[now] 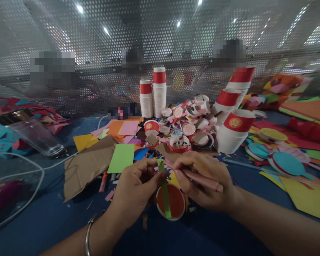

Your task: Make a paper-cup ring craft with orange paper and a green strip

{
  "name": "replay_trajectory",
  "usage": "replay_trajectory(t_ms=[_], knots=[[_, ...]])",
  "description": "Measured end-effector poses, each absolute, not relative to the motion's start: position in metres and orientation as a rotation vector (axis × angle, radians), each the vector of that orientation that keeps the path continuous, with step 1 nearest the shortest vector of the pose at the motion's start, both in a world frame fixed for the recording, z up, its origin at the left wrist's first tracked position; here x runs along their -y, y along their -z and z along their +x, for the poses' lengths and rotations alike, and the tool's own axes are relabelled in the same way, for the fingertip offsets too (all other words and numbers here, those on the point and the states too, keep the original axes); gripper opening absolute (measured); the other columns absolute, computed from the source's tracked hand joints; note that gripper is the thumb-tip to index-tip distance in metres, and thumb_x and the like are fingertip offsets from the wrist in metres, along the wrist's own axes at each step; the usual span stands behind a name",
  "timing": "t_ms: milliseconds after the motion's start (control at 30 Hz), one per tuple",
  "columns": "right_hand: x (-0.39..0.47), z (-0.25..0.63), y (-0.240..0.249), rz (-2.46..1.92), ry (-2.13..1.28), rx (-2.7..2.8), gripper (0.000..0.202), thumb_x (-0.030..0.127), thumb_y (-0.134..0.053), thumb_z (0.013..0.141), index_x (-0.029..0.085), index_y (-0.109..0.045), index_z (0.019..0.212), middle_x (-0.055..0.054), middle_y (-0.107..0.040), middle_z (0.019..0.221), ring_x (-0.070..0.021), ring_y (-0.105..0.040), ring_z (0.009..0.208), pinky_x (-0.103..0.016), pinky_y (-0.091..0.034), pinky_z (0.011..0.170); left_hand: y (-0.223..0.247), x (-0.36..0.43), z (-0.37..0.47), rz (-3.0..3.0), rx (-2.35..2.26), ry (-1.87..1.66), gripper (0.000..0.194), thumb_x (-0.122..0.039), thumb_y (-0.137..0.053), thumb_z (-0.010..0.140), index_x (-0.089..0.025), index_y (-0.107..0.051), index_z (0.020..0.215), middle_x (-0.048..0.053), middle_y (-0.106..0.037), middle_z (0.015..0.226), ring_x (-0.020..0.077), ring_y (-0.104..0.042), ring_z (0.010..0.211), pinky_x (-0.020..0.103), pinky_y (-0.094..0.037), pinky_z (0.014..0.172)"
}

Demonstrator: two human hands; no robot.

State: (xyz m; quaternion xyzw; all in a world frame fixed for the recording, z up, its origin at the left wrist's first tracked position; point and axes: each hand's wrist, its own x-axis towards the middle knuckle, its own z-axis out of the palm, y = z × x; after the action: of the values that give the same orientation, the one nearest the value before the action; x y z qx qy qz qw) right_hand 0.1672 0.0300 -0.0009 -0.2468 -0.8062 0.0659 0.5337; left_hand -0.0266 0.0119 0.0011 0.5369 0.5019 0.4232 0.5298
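Observation:
Close to me, a round cut-down paper cup piece (177, 205) shows its orange-red face, with a white rim around it. A green paper strip (165, 197) lies across it and rises past the rim to a curled top end. My left hand (134, 186) is closed, pinching that strip between thumb and fingers; whether it also supports the cup piece is hidden. A slim pink pen-like tool (202, 179) sits in the closed fingers of my right hand (209, 177). Its tip points left, close to the strip's top; I cannot tell whether they touch.
Cut cup rings (188, 129) pile up beyond my hands, beside stacked paper cups (159, 96) and more stacks (233, 131). Cardboard (88, 169) and green paper (122, 157) lie left, near a clear tumbler (42, 138) and white cable (42, 174). Blue paper-covered paddles (286, 163) lie right.

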Motion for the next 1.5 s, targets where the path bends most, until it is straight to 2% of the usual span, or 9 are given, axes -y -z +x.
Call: replay_trajectory(t_ms=[233,500,700,867,1033,1300,1500], knots=[[-0.0307,0.1665,0.0004,-0.57,-0.149,1.914,0.01,0.012,-0.063,0.091,0.021,-0.061,0.096,0.002,-0.075,0.082,-0.0082,-0.07,0.069,-0.017,-0.058,0.071,0.0005,-0.0125,-0.0269,1.222,-1.245,-1.042,0.041,-0.044,-0.088,0.076,-0.019,-0.07,0.102,-0.008,-0.058,0.058,0.0039,-0.046,0.04,0.011,-0.035,0.036],[-0.0307,0.1672,0.0022,-0.575,-0.116,1.904,0.014,0.011,-0.062,0.09,0.022,-0.059,0.097,0.003,-0.076,0.081,-0.0099,-0.072,0.069,-0.019,-0.059,0.071,0.0003,-0.0129,-0.0278,1.311,-1.202,-0.993,0.035,-0.042,-0.083,0.081,-0.018,-0.071,0.103,-0.009,-0.056,0.057,0.004,-0.047,0.037,0.013,-0.032,0.036],[-0.0307,0.1661,0.0032,-0.564,-0.147,1.9,0.014,0.01,-0.063,0.089,0.022,-0.061,0.096,0.002,-0.076,0.082,-0.0106,-0.072,0.069,-0.02,-0.059,0.069,-0.0046,-0.0127,-0.0226,1.253,-1.226,-0.983,0.039,-0.034,-0.09,0.07,-0.018,-0.071,0.1,-0.01,-0.055,0.054,0.0055,-0.046,0.037,0.015,-0.033,0.036],[-0.0308,0.1669,0.0034,-0.581,-0.176,1.92,0.013,0.012,-0.063,0.09,0.023,-0.061,0.097,0.003,-0.075,0.083,-0.0102,-0.071,0.071,-0.02,-0.058,0.069,-0.0058,-0.0114,-0.0211,1.23,-1.201,-0.978,0.039,-0.033,-0.091,0.068,-0.017,-0.073,0.099,-0.01,-0.055,0.053,0.0054,-0.044,0.036,0.015,-0.033,0.035],[-0.0311,0.1683,0.0031,-0.58,-0.165,1.931,0.011,0.013,-0.062,0.091,0.022,-0.06,0.096,0.003,-0.074,0.082,-0.009,-0.07,0.07,-0.019,-0.057,0.07,-0.0035,-0.0128,-0.0227,1.243,-1.191,-0.985,0.037,-0.031,-0.089,0.072,-0.018,-0.072,0.103,-0.01,-0.056,0.055,0.0046,-0.045,0.036,0.014,-0.032,0.036],[-0.0321,0.169,-0.0019,-0.603,-0.127,1.926,0.011,0.011,-0.061,0.091,0.022,-0.06,0.094,0.003,-0.073,0.078,-0.0094,-0.068,0.064,-0.02,-0.058,0.066,-0.0044,-0.0125,-0.0258,1.334,-1.227,-1.013,0.031,-0.039,-0.083,0.079,-0.018,-0.073,0.099,-0.007,-0.056,0.057,0.0056,-0.045,0.042,0.015,-0.033,0.037],[-0.03,0.1724,-0.0042,-0.626,-0.097,1.911,0.014,0.011,-0.061,0.09,0.024,-0.059,0.094,0.002,-0.074,0.077,-0.0126,-0.069,0.062,-0.024,-0.059,0.062,-0.0002,-0.0146,-0.0297,1.284,-1.246,-1.011,0.038,-0.045,-0.084,0.08,-0.019,-0.07,0.104,-0.008,-0.057,0.059,0.0052,-0.046,0.04,0.015,-0.036,0.037]])
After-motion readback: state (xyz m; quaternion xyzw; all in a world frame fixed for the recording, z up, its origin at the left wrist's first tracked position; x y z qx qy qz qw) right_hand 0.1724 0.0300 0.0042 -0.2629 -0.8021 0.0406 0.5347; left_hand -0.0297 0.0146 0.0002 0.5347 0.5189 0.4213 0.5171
